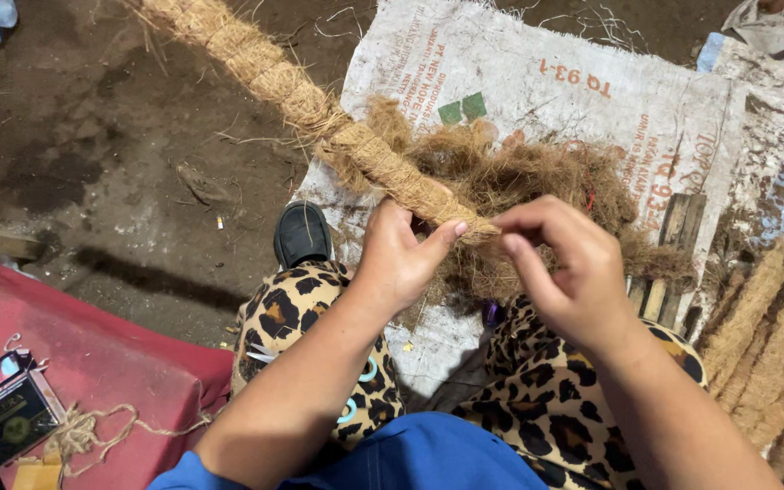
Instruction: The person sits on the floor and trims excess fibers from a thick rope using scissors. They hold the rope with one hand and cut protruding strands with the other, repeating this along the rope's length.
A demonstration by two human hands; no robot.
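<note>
Rope: a thick coir rope (319, 113), coarse, tan and tightly wound, runs from its end between both hands up and away to the far left, where the picture edge cuts it off
Left hand: the left hand (398, 259) is curled round the rope's near end, thumb pressed along its side, fingers hidden beneath
Right hand: the right hand (563, 272) pinches thumb and forefinger together at the rope's tip; what fibre it nips is too fine to make out
Loose fibre: a shaggy heap of brown coir fibre (537, 181) lies just beyond and under both hands, its near edge hidden behind them
Sack: a white woven plastic sack (537, 82), printed and frayed, is spread flat under the heap; its right part is cut off
Ground: bare dark earth floor (93, 154) lies left of the left hand, strewn with stray strands
Legs: leopard-print trousers (546, 399) sit below the hands, a dark shoe (302, 234) just left of the left wrist
Finished lengths: more coir ropes (764, 345) lie right of the right forearm, partly out of frame
Red surface: a red cloth-covered surface (102, 363) far below-left carries twine (93, 431) and a dark packet (11, 417), blurred
</note>
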